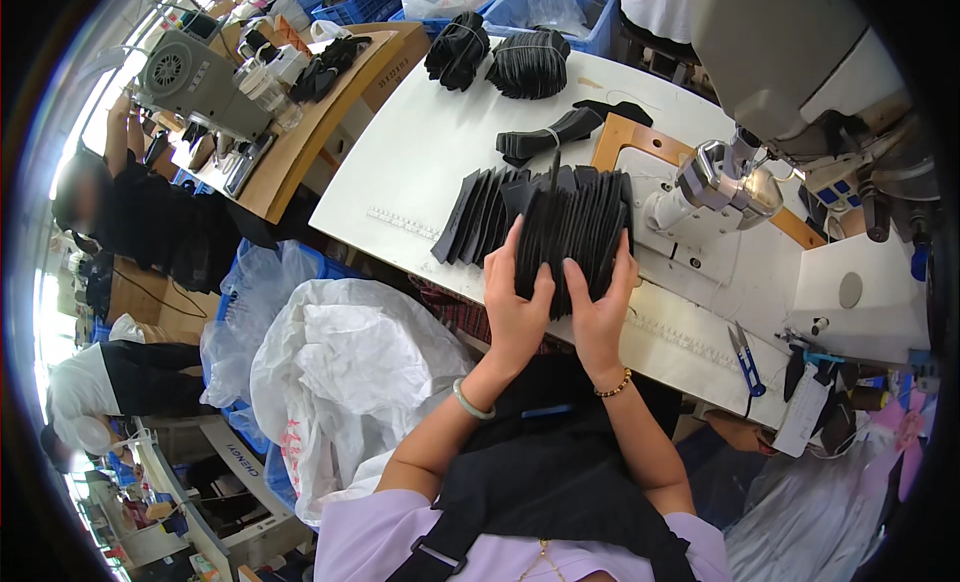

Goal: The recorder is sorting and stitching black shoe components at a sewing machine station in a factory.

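Note:
Both my hands press around a thick row of black cut pieces [578,232], standing on edge like cards at the near side of the white table. My left hand [516,300] grips the row's left side, fingers along it and thumb on the near edge. From the right, my right hand [603,304] wraps the same row, its thumb close to the other one. More black pieces [472,222] lean in a looser fan to the left. Just beyond lies a tied bundle of black pieces [548,138]. Whether the pieces are fabric or leather I cannot tell.
A sewing machine [725,187] stands at the right of the white table [385,172]. Thread snips [746,362] lie near its front edge. Two tied black bundles [528,66] sit at the back. White plastic sacking [350,352] bulges at my left. People work farther left.

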